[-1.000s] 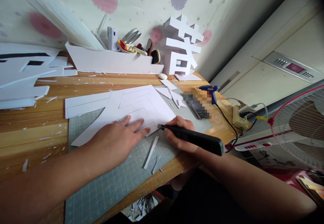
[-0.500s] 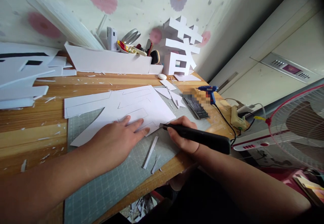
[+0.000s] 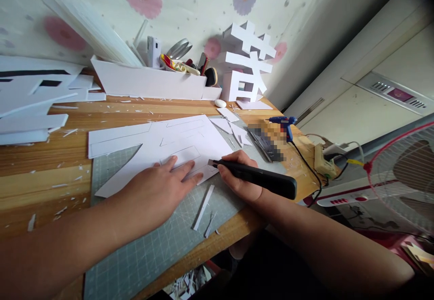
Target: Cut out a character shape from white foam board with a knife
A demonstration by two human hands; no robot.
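Note:
A white foam board sheet (image 3: 213, 137) with pencilled outlines lies on a grey-green gridded cutting mat (image 3: 135, 250). Its left side has an angular notch cut out. My left hand (image 3: 159, 187) rests flat on the board's near part, fingers spread. A black-handled utility knife (image 3: 261, 177) is gripped in my right hand (image 3: 239, 178). The knife's tip is at the drawn lines near the board's right corner, just right of my left fingertips. A narrow white offcut strip (image 3: 204, 207) and thinner slivers lie on the mat below.
White cut pieces (image 3: 239, 133), a phone (image 3: 266, 142) and a blue glue gun (image 3: 285, 124) lie to the right. Behind stand a white box of tools (image 3: 149, 83) and a white built-up character (image 3: 246, 65). Board scraps (image 3: 30, 101) pile at left; a fan (image 3: 407, 169) stands right.
The knife and my right hand have shifted slightly left and up over the board. My left hand stays pressed on it. The whole view has moved a little.

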